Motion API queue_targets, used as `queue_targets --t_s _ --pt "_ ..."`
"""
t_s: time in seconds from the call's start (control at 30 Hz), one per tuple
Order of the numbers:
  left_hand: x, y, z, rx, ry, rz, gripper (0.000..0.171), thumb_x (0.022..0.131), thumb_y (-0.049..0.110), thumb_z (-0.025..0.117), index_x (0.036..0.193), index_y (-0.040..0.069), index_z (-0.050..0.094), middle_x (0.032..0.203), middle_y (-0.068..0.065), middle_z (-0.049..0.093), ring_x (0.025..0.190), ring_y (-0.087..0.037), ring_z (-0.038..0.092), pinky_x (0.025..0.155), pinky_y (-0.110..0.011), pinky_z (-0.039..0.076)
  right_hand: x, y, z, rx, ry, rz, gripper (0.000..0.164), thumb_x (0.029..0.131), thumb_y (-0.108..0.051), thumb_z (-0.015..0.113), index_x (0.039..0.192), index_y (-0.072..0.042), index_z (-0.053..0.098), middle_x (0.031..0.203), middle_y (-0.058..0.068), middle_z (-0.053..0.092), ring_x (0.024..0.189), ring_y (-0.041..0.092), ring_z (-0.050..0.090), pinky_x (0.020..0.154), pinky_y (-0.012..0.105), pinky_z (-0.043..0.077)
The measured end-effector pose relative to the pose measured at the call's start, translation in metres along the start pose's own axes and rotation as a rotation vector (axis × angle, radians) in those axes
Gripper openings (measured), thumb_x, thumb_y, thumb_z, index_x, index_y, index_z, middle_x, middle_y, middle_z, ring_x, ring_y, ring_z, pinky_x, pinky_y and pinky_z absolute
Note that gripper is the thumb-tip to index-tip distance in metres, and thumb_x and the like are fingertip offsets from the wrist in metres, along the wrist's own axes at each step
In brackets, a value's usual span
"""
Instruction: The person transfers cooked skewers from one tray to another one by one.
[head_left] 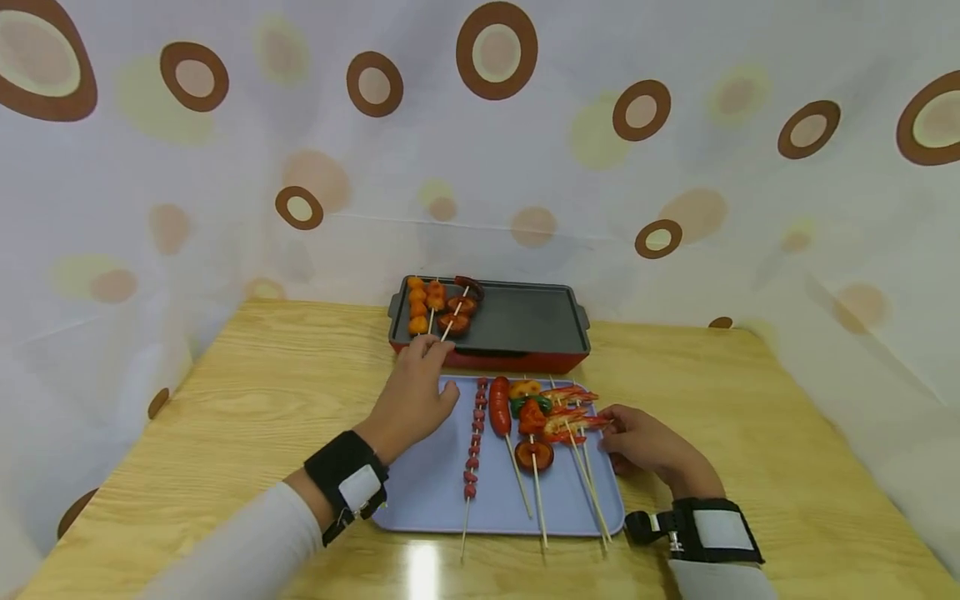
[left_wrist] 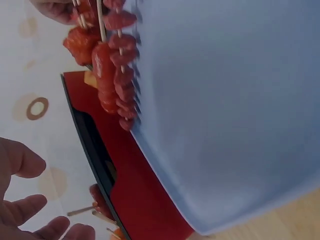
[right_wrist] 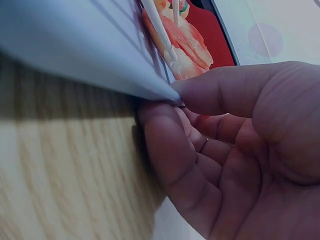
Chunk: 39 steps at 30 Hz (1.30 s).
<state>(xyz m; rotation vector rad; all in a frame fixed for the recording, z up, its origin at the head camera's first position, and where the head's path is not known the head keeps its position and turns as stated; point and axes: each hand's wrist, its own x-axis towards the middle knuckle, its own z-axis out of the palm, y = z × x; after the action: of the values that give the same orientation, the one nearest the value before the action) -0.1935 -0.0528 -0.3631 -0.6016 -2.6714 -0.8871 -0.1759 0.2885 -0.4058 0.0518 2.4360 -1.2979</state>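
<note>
My left hand is over the front left edge of the grill pan, beside the stick of a mushroom skewer. In the left wrist view its fingers are spread, with a gap between them and the sticks. Thumb and index finger of my right hand pinch the rim of the lavender tray. On that tray lie a thin skewer of red meat pieces, a sausage skewer, a mixed vegetable skewer and shrimp skewers.
Orange ball skewers lie at the pan's left end, next to the mushrooms. The pan has a red base and stands just behind the tray. A spotted cloth hangs behind the wooden table. Several stick ends overhang the tray's front edge.
</note>
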Motion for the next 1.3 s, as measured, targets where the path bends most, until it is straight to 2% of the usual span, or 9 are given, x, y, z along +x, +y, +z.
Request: queue_targets --t_s 0.2,0.47,0.53,0.6,0.73,0.83,0.97,1.13,1.3 --pt "0.025 -0.006 -0.004 -0.015 -0.005 -0.068 0.047 0.09 0.009 0.063 0.135 -0.004 0.054 0.124 -0.021 0.053 0.109 -0.032 0.053 0.092 -0.044 0.049 0.002 -0.007 -0.003 -0.021 0.001 0.012 0.034 0.092 0.0 0.057 0.125 0.005 0.048 0.089 0.01 0.05 0.07 0.022 0.056 0.06 0.033 0.051" --pt "0.052 -0.01 -0.004 0.026 -0.081 -0.128 0.047 0.091 0.007 0.06 0.134 -0.008 0.052 0.125 -0.025 0.056 0.113 -0.034 0.054 0.098 -0.045 0.046 0.004 -0.01 -0.001 -0.014 0.001 0.022 0.034 0.092 -0.001 0.059 0.125 0.003 0.05 0.092 0.011 0.053 0.071 0.022 0.057 0.061 0.034 0.052" --pt "0.057 -0.01 -0.004 0.012 -0.102 -0.138 0.042 0.09 0.005 0.061 0.128 -0.01 0.055 0.118 -0.024 0.06 0.106 -0.032 0.057 0.094 -0.044 0.049 0.005 -0.009 0.0 -0.014 0.004 0.023 0.034 0.092 -0.001 0.058 0.124 0.003 0.05 0.091 0.011 0.053 0.071 0.022 0.057 0.061 0.034 0.052" --pt "0.061 -0.009 -0.005 -0.011 -0.105 -0.147 0.029 0.088 0.002 0.06 0.115 -0.009 0.061 0.101 -0.018 0.064 0.09 -0.027 0.06 0.079 -0.037 0.052 0.004 -0.008 0.0 -0.011 0.01 0.031 0.033 0.092 0.0 0.058 0.124 0.003 0.05 0.091 0.011 0.052 0.071 0.022 0.057 0.061 0.033 0.052" --pt "0.066 -0.009 -0.007 -0.032 -0.106 -0.187 0.005 0.085 -0.002 0.061 0.082 -0.004 0.065 0.063 -0.003 0.047 0.059 -0.017 0.044 0.053 -0.026 0.034 0.001 -0.008 0.0 -0.005 0.018 0.038 0.033 0.092 0.0 0.058 0.124 0.003 0.05 0.091 0.011 0.051 0.072 0.022 0.056 0.061 0.033 0.051" --pt "0.07 -0.01 -0.01 -0.048 -0.125 -0.243 0.012 0.084 -0.001 0.064 0.072 -0.001 0.064 0.057 0.0 0.038 0.055 -0.015 0.038 0.05 -0.025 0.027 0.0 -0.008 -0.001 -0.004 0.016 0.038 0.033 0.092 0.0 0.058 0.124 0.003 0.05 0.091 0.011 0.051 0.072 0.022 0.056 0.061 0.033 0.051" --pt "0.074 -0.011 -0.012 -0.069 -0.168 -0.293 0.023 0.084 0.001 0.067 0.062 0.004 0.06 0.053 0.001 0.038 0.051 -0.014 0.037 0.047 -0.024 0.027 0.001 -0.007 -0.002 -0.003 0.013 0.032 0.033 0.092 0.0 0.057 0.124 0.003 0.05 0.09 0.01 0.051 0.07 0.022 0.056 0.06 0.033 0.052" --pt "0.079 -0.01 -0.016 0.01 -0.272 -0.269 0.04 0.08 -0.003 0.062 0.047 0.011 0.044 0.047 0.004 0.03 0.043 -0.01 0.025 0.044 -0.023 0.019 0.0 -0.006 -0.001 0.012 -0.001 0.013 0.033 0.091 0.0 0.058 0.123 0.004 0.049 0.088 0.01 0.051 0.069 0.021 0.057 0.059 0.033 0.052" --pt "0.08 -0.006 -0.017 0.068 -0.367 -0.253 0.04 0.077 -0.004 0.057 0.046 0.014 0.039 0.049 0.005 0.027 0.045 -0.009 0.022 0.045 -0.023 0.017 -0.002 -0.005 0.0 0.015 -0.001 -0.003 0.034 0.091 0.0 0.059 0.124 0.005 0.049 0.089 0.01 0.052 0.069 0.021 0.056 0.058 0.033 0.051"
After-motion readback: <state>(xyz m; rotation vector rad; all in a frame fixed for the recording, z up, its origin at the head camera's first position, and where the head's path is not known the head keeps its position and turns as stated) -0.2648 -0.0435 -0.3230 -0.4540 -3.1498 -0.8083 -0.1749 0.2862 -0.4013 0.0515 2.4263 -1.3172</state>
